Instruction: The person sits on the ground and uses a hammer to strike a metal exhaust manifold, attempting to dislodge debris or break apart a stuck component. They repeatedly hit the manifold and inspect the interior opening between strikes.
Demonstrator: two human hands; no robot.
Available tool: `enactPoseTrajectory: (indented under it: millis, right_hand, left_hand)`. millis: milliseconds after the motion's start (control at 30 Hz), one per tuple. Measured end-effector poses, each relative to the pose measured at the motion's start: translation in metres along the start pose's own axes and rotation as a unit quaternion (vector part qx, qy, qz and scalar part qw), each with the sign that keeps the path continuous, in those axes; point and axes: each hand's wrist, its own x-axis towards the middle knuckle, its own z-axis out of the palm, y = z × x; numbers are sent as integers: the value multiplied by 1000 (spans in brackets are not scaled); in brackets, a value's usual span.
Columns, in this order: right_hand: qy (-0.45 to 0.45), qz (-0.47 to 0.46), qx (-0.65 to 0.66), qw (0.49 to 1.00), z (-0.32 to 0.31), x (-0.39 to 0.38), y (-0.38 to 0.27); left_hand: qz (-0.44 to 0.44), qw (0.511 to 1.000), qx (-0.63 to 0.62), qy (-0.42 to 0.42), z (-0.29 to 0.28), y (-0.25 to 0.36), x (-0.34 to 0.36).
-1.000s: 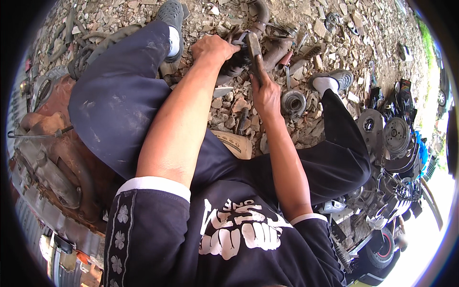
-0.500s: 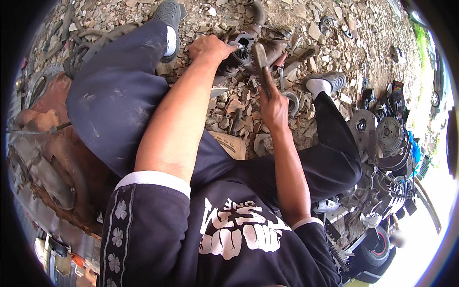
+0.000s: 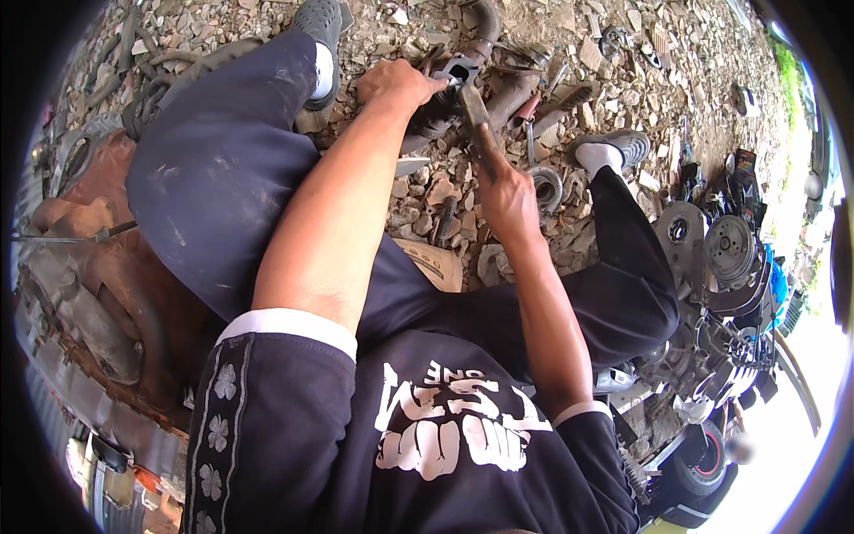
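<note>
My left hand (image 3: 398,86) is closed, its fingertips at the rim of a dark metal engine part (image 3: 434,116) on the stony ground. Whatever it may pinch is too small to make out. My right hand (image 3: 511,200) grips a brown, worn stick-like tool (image 3: 477,116), which looks wooden. The tool's far end reaches over the engine part, close to my left fingertips, and hides some of it. Behind the part stands an opening with a pale metal flange (image 3: 460,69), and a curved rusty pipe (image 3: 483,27) leads away from it.
A wrench (image 3: 530,142) and a metal ring (image 3: 546,189) lie right of the part. Flat cardboard (image 3: 431,262) sits between my legs. Rusty machinery (image 3: 98,294) stands at my left, and a heap of metal parts (image 3: 712,294) at my right. Hoses (image 3: 178,71) lie far left.
The far end of the stick-like tool has shifted left and nearer the engine part, now covering its finned wheel. My left hand stays at nearly the same place.
</note>
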Motion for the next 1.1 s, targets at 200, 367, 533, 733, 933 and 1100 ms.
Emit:
enactPoseTrajectory:
  millis: [200,367,533,733,933,1100]
  right_hand:
    - [1,-3,31,1000,-20,9,-6]
    - [-26,-16,5,1000,-21,-7,2]
    - [32,-7,51,998,-21,11,-11]
    - [2,-26,52,998,-16,-6,-1]
    - [27,5,25,999,-6,10,-4]
    - [-22,-33,9,999,-25,3,-7]
  left_hand:
    - [2,1000,-4,14,5,-2,1]
    - [-9,1000,-5,-1,4,-1,2]
    - [-13,1000,-20,18,3,0,0]
    - [-27,999,-22,17,10,-5,11]
    - [-35,999,-10,20,9,1,10]
    - [-43,999,-15,5,6,1,5]
